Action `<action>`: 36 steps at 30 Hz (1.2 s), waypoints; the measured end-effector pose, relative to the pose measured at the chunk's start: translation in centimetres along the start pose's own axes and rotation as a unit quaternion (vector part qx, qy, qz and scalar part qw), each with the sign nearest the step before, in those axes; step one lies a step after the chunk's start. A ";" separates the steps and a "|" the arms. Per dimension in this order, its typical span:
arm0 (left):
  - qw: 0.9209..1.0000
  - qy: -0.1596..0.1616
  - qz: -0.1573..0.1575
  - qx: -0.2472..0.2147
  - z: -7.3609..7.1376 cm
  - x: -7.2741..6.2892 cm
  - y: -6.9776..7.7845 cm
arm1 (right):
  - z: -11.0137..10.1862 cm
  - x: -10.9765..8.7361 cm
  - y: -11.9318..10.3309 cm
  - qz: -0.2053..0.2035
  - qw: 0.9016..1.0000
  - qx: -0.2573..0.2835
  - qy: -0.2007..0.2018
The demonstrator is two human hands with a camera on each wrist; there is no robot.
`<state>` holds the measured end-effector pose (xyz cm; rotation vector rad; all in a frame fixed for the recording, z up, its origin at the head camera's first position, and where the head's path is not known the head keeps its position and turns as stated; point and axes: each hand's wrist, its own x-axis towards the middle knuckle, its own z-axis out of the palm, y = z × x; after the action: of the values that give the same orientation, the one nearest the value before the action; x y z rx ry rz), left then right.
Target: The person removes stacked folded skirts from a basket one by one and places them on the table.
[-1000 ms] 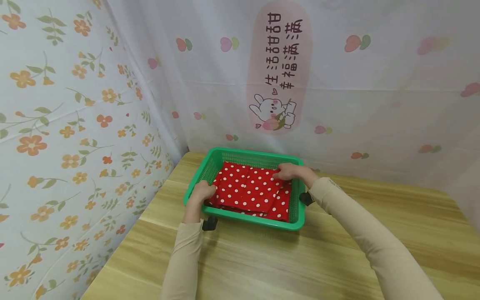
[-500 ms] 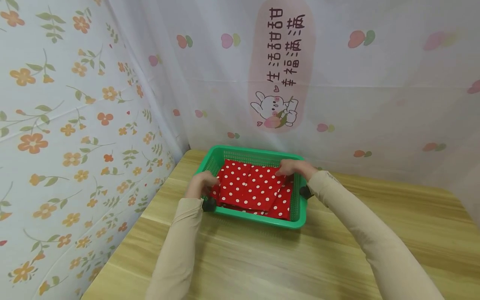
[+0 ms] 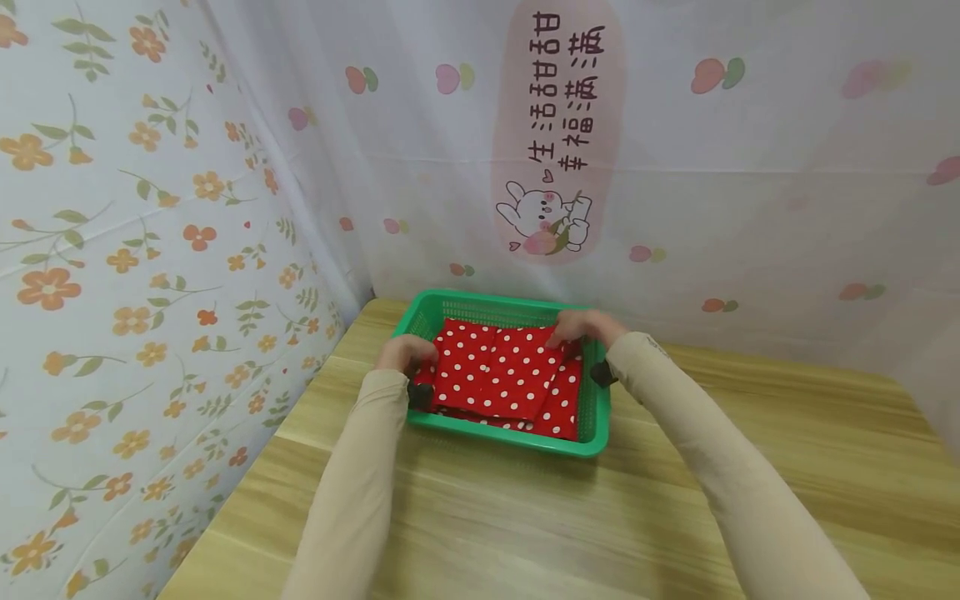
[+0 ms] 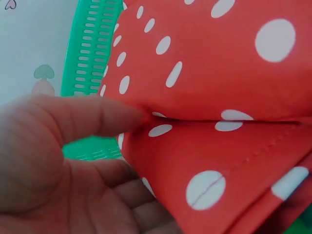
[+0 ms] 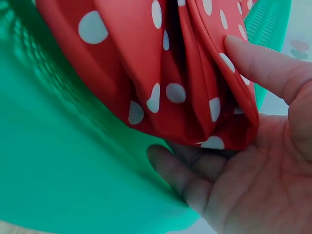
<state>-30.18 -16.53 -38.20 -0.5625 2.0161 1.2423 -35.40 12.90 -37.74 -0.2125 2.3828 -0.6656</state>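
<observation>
A folded red cloth (image 3: pixel 498 375) with white polka dots lies inside a green plastic basket (image 3: pixel 510 443). My left hand (image 3: pixel 405 352) is at the basket's left end. In the left wrist view its thumb presses on the cloth (image 4: pixel 209 63) near a fold, while the other fingers curl under the cloth's edge. At the far right corner, my right hand (image 3: pixel 588 326) pinches the cloth. The right wrist view has the thumb on top of the bunched, layered cloth (image 5: pixel 131 63) and the fingers beneath it, beside the basket wall (image 5: pixel 73 161).
The basket stands on a wood-grain table (image 3: pixel 510 525), close to the back curtain (image 3: pixel 675 208), which bears a rabbit print and lettering. A floral curtain (image 3: pixel 172 275) hangs along the left. A black wrist device (image 3: pixel 602 373) sits by the basket's right rim.
My left hand has moved a little away from me, and its wrist now reaches over the near left rim. My right hand has hardly moved. The cloth lies nearly as before.
</observation>
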 end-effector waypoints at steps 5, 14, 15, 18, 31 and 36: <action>1.000 -0.006 -0.005 -0.016 0.0 0.4 0.1 | -0.3 -0.1 -0.1 0.011 1.000 0.027 -0.003; 0.999 -0.039 -0.023 0.030 0.2 1.2 0.6 | -0.3 0.1 0.3 0.028 0.997 0.073 0.014; 0.999 -0.038 -0.021 0.032 0.2 1.2 0.6 | -0.3 0.1 0.3 0.029 0.996 0.078 0.015; 0.999 -0.034 -0.018 0.021 0.2 1.4 0.5 | -0.4 0.2 0.3 0.032 0.995 0.090 0.013; 0.997 -0.036 0.062 0.021 -1.1 0.9 0.5 | -2.0 -1.1 -0.3 0.005 0.981 0.194 0.026; 0.995 -0.032 0.092 0.017 -1.7 0.0 0.7 | -2.6 -1.3 -0.1 -0.011 0.972 0.232 0.038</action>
<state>-31.24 -17.76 -37.21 -0.3218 2.0672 1.3122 -36.00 14.25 -35.30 -0.0121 2.2211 -1.2332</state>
